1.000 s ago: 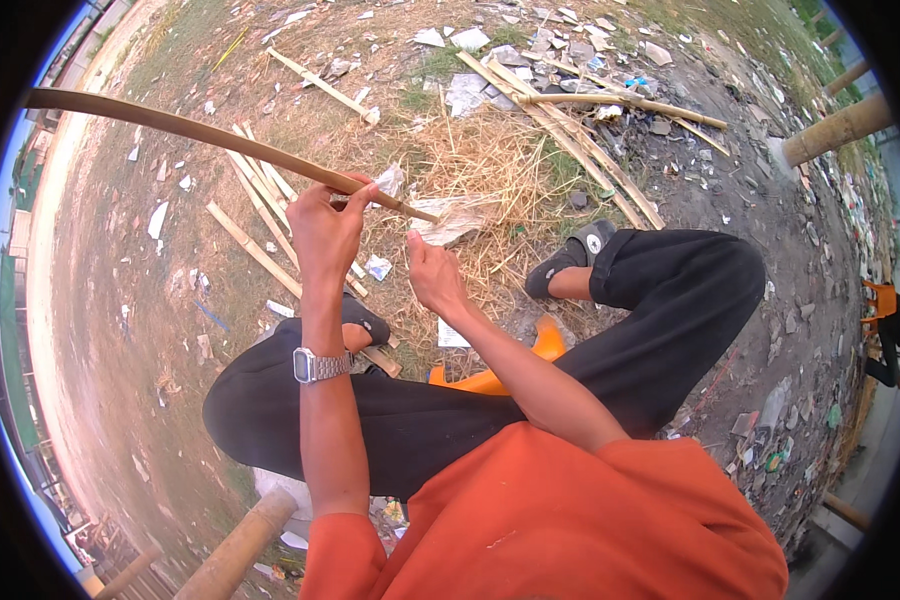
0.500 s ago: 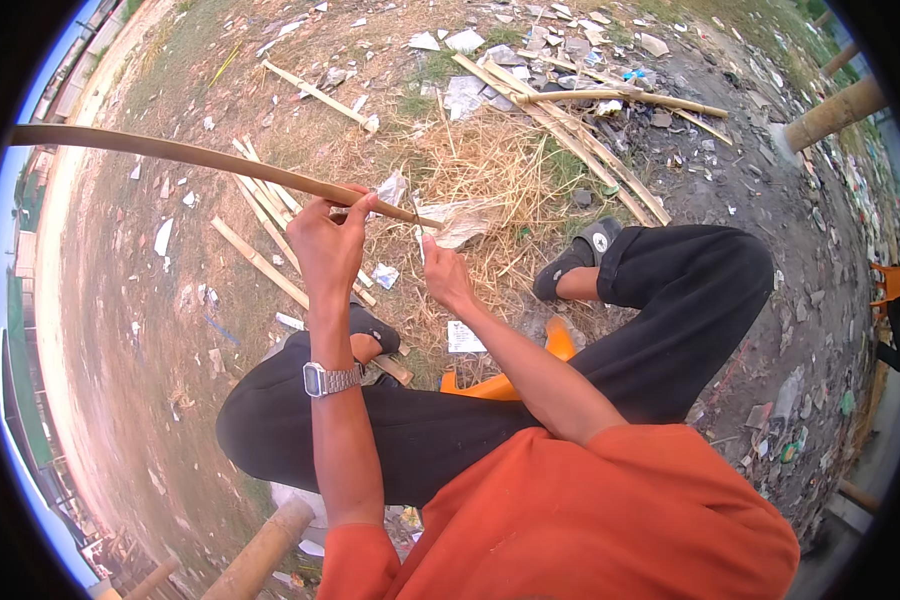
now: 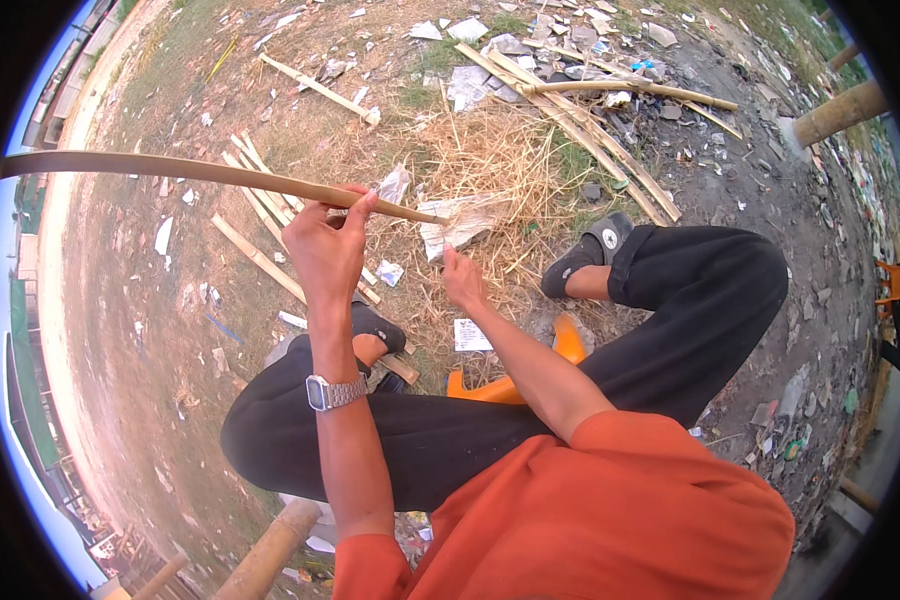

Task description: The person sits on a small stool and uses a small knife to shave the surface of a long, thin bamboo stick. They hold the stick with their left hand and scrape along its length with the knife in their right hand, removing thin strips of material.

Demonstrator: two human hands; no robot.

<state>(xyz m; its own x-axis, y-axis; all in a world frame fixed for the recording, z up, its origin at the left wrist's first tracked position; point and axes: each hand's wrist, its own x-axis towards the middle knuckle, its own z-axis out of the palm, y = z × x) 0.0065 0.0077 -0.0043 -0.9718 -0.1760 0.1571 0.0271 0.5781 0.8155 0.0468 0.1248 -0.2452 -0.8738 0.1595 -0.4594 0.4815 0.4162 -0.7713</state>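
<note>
Head view: your left hand [image 3: 328, 240] pinches a long, flat, brown bamboo strip [image 3: 220, 175] near its right end, the tip showing against a crumpled off-white sheet [image 3: 462, 228]. Your right hand [image 3: 464, 282], fingers curled, sits just below the tip; whether it grips anything cannot be determined.
</note>
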